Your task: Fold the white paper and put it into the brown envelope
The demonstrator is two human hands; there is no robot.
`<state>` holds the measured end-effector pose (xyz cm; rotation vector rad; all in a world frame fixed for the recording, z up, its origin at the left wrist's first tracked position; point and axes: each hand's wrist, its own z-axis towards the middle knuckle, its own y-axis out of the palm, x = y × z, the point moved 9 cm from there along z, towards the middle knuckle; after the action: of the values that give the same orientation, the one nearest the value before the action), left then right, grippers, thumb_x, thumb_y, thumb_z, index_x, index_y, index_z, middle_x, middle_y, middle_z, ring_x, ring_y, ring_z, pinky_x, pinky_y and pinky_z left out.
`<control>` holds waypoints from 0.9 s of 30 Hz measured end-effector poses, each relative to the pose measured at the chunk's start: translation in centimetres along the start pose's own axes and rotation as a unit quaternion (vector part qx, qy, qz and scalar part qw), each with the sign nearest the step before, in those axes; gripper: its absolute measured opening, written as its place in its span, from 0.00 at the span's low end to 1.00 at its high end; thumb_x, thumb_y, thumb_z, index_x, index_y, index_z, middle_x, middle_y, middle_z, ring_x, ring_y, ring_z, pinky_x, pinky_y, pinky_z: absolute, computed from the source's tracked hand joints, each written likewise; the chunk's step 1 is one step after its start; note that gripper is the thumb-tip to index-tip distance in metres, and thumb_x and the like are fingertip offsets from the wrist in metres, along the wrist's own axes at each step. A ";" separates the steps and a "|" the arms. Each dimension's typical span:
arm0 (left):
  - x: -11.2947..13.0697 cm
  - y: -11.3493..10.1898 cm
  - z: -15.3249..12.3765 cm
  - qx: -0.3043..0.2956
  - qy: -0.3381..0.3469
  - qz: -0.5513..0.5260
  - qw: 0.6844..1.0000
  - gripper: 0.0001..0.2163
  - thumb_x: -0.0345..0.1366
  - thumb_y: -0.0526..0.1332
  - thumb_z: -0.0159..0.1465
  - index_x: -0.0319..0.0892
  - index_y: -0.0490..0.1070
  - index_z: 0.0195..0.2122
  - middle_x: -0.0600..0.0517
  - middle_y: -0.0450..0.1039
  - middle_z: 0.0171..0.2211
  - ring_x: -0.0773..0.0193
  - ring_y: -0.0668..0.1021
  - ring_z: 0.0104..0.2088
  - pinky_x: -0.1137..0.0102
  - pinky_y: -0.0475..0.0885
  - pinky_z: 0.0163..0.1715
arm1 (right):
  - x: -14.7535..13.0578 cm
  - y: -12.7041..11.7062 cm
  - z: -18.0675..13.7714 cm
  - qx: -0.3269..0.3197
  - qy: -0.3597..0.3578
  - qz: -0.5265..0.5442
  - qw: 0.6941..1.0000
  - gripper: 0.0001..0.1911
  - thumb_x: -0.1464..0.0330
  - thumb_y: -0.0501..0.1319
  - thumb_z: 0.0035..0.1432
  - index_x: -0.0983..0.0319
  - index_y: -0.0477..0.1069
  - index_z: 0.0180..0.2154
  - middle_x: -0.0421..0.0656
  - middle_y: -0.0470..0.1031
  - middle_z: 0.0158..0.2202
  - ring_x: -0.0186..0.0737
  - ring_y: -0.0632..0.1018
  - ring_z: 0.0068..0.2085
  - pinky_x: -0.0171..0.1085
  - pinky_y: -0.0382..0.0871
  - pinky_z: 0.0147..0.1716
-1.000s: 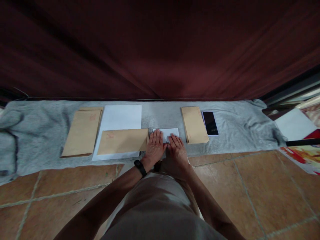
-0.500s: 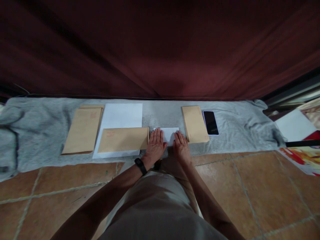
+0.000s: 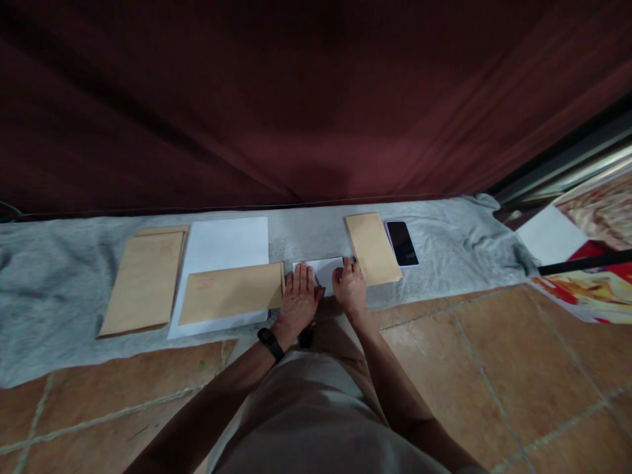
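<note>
Nearest the viewer, the person's pale shirt is filling the lower middle, with brown floor tiles spreading on both sides. Both forearms are reaching forward, a black band circling the left wrist.

The left hand is lying open and flat, fingers straight, across the left part of a small white paper — probably to keep it from sliding. The right hand is curling its fingers at the paper's right end; whether it is pinching the edge I cannot tell. The paper is resting on grey cloth, straight in front of the body, where both hands are reaching it evenly.

Just left of the left hand, a brown envelope with red print is lying crosswise over larger white sheets, perhaps weighing them down. Farther left, a stack of brown envelopes is lying lengthwise. Just beyond the right hand, another brown stack is sitting beside a dark-screened phone; this spacing is seemingly leaving the middle for handwork.

Farthest off, a dark red curtain is hanging behind everything.
</note>
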<state>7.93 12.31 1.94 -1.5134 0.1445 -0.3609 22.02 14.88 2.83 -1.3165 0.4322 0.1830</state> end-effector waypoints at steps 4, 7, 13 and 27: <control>0.0 -0.1 -0.1 0.000 -0.002 -0.001 1.000 0.30 0.41 0.50 0.72 0.25 0.54 0.69 0.30 0.49 0.71 0.44 0.54 0.72 0.49 0.55 0.68 | 0.8 0.3 0.4 -0.029 0.034 -0.005 0.999 0.19 0.68 0.54 0.66 0.68 0.68 0.56 0.57 0.75 0.45 0.53 0.78 0.47 0.44 0.72 0.45; 0.0 0.0 -0.1 0.000 -0.002 -0.006 1.000 0.30 0.41 0.50 0.72 0.24 0.54 0.69 0.30 0.48 0.71 0.43 0.54 0.72 0.49 0.55 0.69 | 1.5 0.5 0.6 -0.039 0.045 0.027 0.998 0.15 0.66 0.55 0.67 0.66 0.70 0.52 0.54 0.76 0.44 0.50 0.78 0.46 0.42 0.71 0.45; 0.0 -0.1 -0.1 0.006 -0.002 -0.013 1.000 0.30 0.41 0.49 0.73 0.24 0.54 0.69 0.30 0.48 0.71 0.43 0.53 0.72 0.50 0.55 0.69 | 2.6 1.2 0.8 -0.064 0.056 0.096 0.992 0.11 0.67 0.53 0.66 0.61 0.73 0.39 0.48 0.77 0.37 0.45 0.78 0.39 0.38 0.69 0.40; 1.7 -0.3 -2.5 0.001 0.036 -0.035 0.999 0.30 0.40 0.52 0.71 0.29 0.52 0.70 0.36 0.52 0.72 0.49 0.52 0.73 0.52 0.54 0.70 | 3.2 1.1 2.2 -0.045 0.093 0.205 0.973 0.11 0.68 0.52 0.63 0.61 0.73 0.36 0.46 0.78 0.33 0.44 0.77 0.36 0.39 0.68 0.41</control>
<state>8.65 9.37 2.31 -1.5072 0.1485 -0.4707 24.98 16.89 0.96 -1.3260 0.8641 0.4289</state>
